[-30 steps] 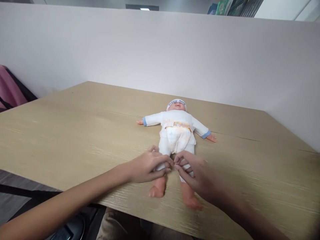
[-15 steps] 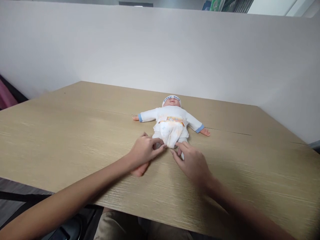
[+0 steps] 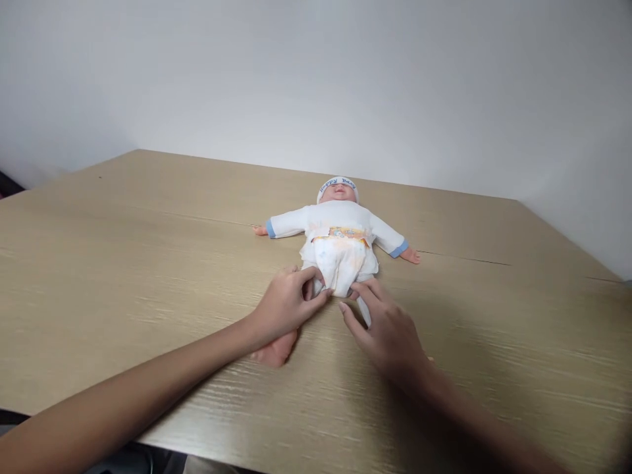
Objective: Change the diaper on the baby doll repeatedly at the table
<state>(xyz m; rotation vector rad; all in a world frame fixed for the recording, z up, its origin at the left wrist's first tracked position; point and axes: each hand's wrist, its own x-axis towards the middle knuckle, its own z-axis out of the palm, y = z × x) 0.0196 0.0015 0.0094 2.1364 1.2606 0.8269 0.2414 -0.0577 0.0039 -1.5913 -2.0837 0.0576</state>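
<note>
A baby doll (image 3: 337, 214) lies on its back, head away from me, in a white top with blue cuffs and a lettered white cap. Round its hips is a white diaper (image 3: 340, 263) with a printed orange waist strip. My left hand (image 3: 286, 299) pinches the diaper's leg edge on the left, thumb and curled fingers close together. On the other side, the fingertips of my right hand (image 3: 388, 322) touch the diaper's right leg edge, with the thumb held apart. One bare doll foot (image 3: 277, 349) shows below my left wrist; the other leg is mostly hidden by my right hand.
The doll rests on a wide wood-grain table (image 3: 172, 263) with a thin seam across it. A pale wall or partition (image 3: 316, 85) stands behind the far edge. The table's near edge runs below my forearms.
The view has tilted down and come slightly closer, so the room beyond the partition is out of sight. My right thumb sits a little farther from the diaper; my left hand keeps its place.
</note>
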